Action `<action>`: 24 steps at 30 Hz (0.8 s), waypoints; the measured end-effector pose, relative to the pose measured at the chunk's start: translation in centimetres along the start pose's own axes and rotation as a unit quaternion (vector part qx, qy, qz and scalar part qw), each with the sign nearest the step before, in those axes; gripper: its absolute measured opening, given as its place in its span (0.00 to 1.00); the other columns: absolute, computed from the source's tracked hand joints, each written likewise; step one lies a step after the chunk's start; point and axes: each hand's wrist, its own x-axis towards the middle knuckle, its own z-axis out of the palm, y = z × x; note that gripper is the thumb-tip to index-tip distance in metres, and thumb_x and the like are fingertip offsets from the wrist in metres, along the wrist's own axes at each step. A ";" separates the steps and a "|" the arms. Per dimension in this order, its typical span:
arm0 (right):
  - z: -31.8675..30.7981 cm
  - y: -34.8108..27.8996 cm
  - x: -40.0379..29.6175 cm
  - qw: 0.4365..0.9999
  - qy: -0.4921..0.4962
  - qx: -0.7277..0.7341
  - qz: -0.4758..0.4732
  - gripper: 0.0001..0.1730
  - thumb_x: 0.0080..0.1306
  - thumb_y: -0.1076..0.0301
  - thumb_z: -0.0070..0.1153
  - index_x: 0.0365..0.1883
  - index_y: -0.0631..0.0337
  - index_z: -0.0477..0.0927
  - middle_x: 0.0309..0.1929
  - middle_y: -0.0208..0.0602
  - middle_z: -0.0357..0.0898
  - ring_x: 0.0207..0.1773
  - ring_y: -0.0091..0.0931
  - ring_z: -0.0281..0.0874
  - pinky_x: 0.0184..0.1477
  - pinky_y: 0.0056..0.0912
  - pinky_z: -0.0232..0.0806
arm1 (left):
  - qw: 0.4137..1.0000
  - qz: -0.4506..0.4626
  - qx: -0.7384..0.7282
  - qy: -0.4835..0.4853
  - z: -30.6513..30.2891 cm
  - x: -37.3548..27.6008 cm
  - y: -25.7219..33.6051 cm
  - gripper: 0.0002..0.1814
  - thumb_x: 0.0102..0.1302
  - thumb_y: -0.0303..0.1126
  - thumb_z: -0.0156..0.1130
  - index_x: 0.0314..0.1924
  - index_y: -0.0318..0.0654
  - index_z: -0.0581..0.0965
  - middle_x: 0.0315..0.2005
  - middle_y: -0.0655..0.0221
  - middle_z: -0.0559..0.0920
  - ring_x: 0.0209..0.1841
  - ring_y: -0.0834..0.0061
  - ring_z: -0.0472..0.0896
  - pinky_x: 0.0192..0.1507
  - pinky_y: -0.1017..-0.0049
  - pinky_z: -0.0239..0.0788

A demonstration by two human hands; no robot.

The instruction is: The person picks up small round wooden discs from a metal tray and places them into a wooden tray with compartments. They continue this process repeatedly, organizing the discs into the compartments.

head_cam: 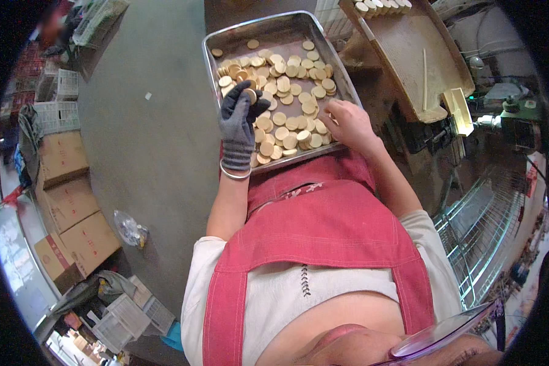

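Observation:
A rectangular metal tray (pixel 281 19) lies before me at my lap, holding many round wooden discs (pixel 282 84), some flat and some overlapping. My left hand (pixel 242 112), in a dark grey knit glove with black fingertips, is over the tray's left side and holds a wooden disc (pixel 250 95) between thumb and fingers; another disc shows just behind the fingertips. My bare right hand (pixel 347 122) is at the tray's right edge with its fingers curled, close to the discs there. Whether anything is between its fingers cannot be seen.
To the right stands a brown board-like tray (pixel 409 55) with a thin wooden strip (pixel 424 80) on it and a row of discs (pixel 382 7) at its far end. Nearer are a machine (pixel 521 123) and a wire basket (pixel 482 238). Cardboard boxes (pixel 89 242) and plastic crates (pixel 57 114) line the left.

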 end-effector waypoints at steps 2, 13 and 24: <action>0.6 0.3 0.3 0.997 -0.043 -0.065 0.004 0.13 0.68 0.59 0.57 0.36 0.62 0.80 0.35 0.46 0.82 0.40 0.45 0.81 0.46 0.49 0.73 | 1.000 0.017 -0.006 0.023 0.4 -0.3 -0.1 0.15 0.76 0.29 0.57 0.60 0.36 0.78 0.47 0.62 0.86 0.42 0.68 0.88 0.47 0.70 0.85; 2.5 1.4 -0.1 0.993 -0.105 -0.029 -0.041 0.10 0.64 0.65 0.57 0.41 0.59 0.81 0.46 0.45 0.76 0.55 0.43 0.75 0.55 0.45 0.70 | 0.999 0.005 -0.034 0.038 0.3 -0.3 -0.3 0.15 0.76 0.26 0.55 0.60 0.35 0.78 0.50 0.62 0.85 0.47 0.68 0.87 0.49 0.67 0.86; 1.3 1.4 1.6 0.978 -0.156 0.136 0.035 0.13 0.63 0.67 0.62 0.43 0.63 0.77 0.36 0.45 0.79 0.40 0.39 0.78 0.45 0.38 0.71 | 0.999 -0.015 -0.033 0.038 0.1 -0.4 -0.2 0.15 0.76 0.25 0.54 0.60 0.34 0.77 0.50 0.61 0.85 0.49 0.68 0.87 0.51 0.67 0.86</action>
